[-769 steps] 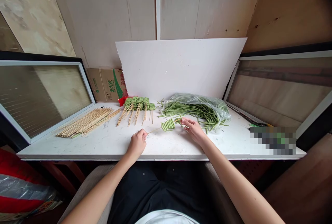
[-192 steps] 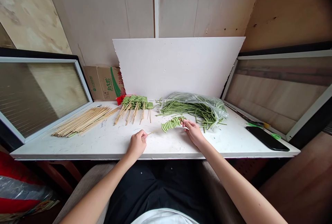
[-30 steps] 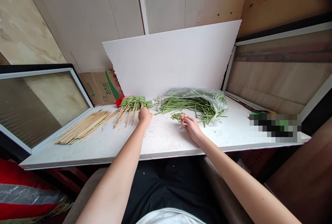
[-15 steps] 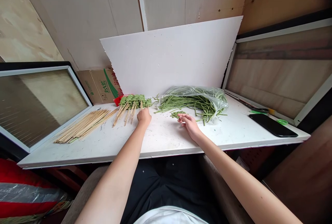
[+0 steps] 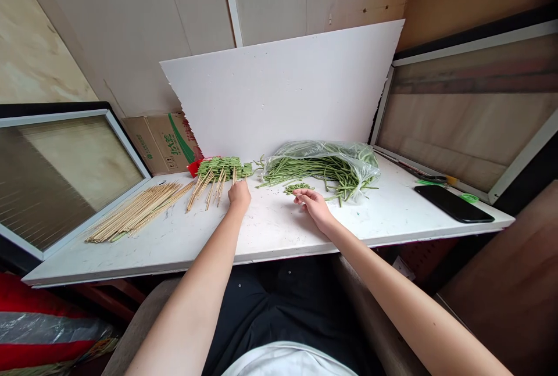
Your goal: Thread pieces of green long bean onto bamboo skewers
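My left hand [image 5: 239, 194] is closed at the right end of a stack of skewered green beans [image 5: 218, 167]. It grips the lower end of a bamboo skewer, with green bean pieces showing just above the fist. My right hand [image 5: 314, 206] is held low over the table, its fingers stretched to the left and slightly bent. The fingertips are at the front edge of a small woven-looking cluster of green beans [image 5: 296, 188]; I see nothing held in them. Behind it lies a clear plastic bag [image 5: 368, 158] with long green beans [image 5: 300, 169] spilling out.
Many bare bamboo skewers [image 5: 135, 210] lie fanned out on the white table [image 5: 270, 236] at the left. A black phone [image 5: 453, 203] and a green tape roll [image 5: 469, 197] are at the right. A white board [image 5: 283, 91] and a cardboard box [image 5: 161, 143] stand behind.
The view has shifted slightly. My right hand's fingers have drawn closer together and lower beside the bean cluster. My left hand stays at the skewer stack.
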Demonstrator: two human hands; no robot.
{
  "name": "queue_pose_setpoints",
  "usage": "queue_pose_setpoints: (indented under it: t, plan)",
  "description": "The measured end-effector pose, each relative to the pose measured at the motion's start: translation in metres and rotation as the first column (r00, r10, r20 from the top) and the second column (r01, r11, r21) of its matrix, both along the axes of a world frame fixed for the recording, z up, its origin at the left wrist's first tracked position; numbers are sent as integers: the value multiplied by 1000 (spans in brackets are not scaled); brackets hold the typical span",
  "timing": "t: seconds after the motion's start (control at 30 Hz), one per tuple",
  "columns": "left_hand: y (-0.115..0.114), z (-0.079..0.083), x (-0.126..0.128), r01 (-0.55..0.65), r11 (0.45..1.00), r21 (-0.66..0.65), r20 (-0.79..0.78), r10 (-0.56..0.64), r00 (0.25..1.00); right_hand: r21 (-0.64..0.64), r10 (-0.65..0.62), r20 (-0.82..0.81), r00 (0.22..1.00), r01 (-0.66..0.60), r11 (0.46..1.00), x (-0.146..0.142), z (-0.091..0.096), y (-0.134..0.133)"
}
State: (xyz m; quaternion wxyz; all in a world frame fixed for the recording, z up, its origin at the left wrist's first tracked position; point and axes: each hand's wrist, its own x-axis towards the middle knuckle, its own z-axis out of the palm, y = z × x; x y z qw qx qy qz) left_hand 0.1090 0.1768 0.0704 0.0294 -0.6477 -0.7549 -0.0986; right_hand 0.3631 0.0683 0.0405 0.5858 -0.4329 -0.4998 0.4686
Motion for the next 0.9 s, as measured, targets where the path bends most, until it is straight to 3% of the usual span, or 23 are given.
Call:
queue_pose_setpoints:
  t: [0.9]
  plan:
    - [33, 4, -1, -77, 995, -64, -43, 74, 996, 56, 3, 48, 999, -6, 998, -3, -6, 6]
